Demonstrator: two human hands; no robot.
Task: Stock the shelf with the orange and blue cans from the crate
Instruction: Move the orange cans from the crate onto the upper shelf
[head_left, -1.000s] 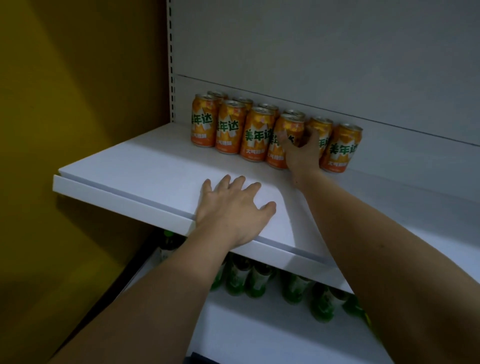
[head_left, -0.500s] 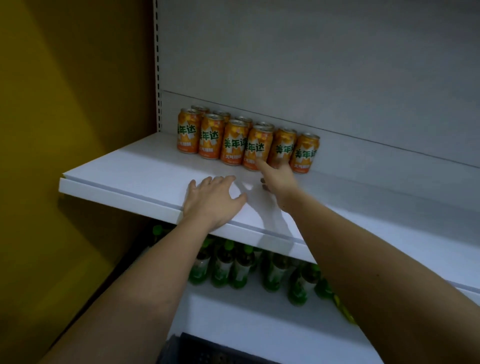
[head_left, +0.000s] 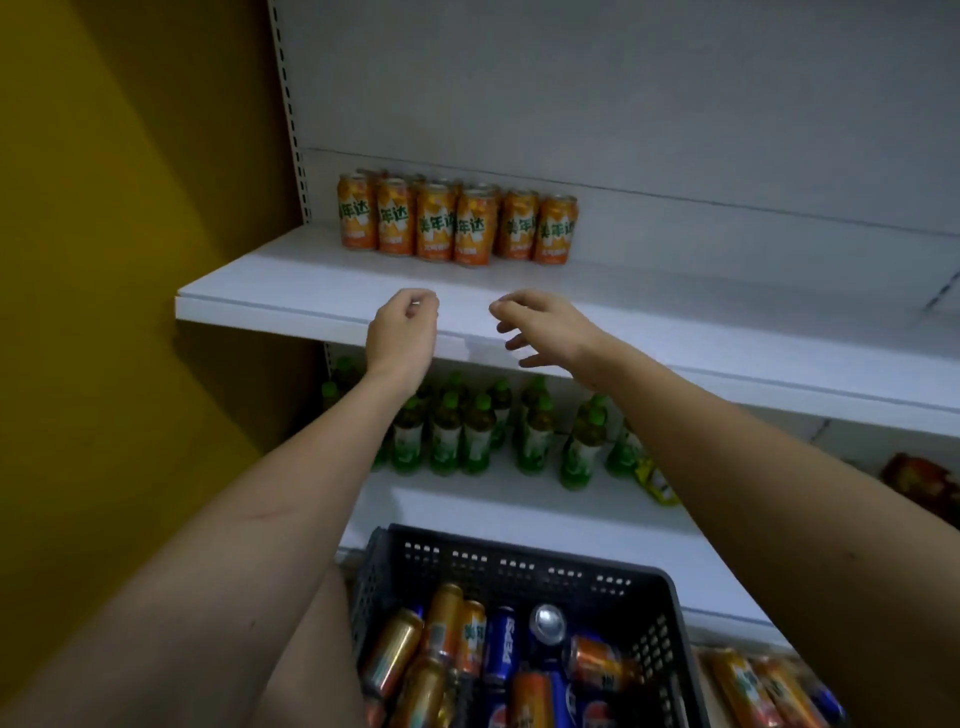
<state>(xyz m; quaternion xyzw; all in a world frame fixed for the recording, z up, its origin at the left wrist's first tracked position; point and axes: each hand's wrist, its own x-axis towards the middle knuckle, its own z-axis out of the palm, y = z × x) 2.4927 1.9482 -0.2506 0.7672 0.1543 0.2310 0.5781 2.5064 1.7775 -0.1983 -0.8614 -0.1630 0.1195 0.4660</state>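
Several orange cans (head_left: 457, 223) stand in two rows at the back left of the white shelf (head_left: 291, 306). My left hand (head_left: 402, 332) hangs in front of the shelf's front edge, fingers loosely curled, holding nothing. My right hand (head_left: 545, 327) hovers beside it with fingers spread and relaxed, also empty. Below, a dark plastic crate (head_left: 519, 571) holds several orange cans (head_left: 470, 636) and blue cans (head_left: 501, 644) lying jumbled.
Green bottles (head_left: 467, 431) fill the shelf below. A yellow packet (head_left: 657, 480) and a red packet (head_left: 919, 480) lie to their right. More orange cans (head_left: 753, 686) lie outside the crate at bottom right. A yellow wall (head_left: 104, 260) borders the left.
Both hands have pulled back off the shelf toward me; the right hand left the can row and the left lifted off the shelf surface. The view tilted down, showing the crate.
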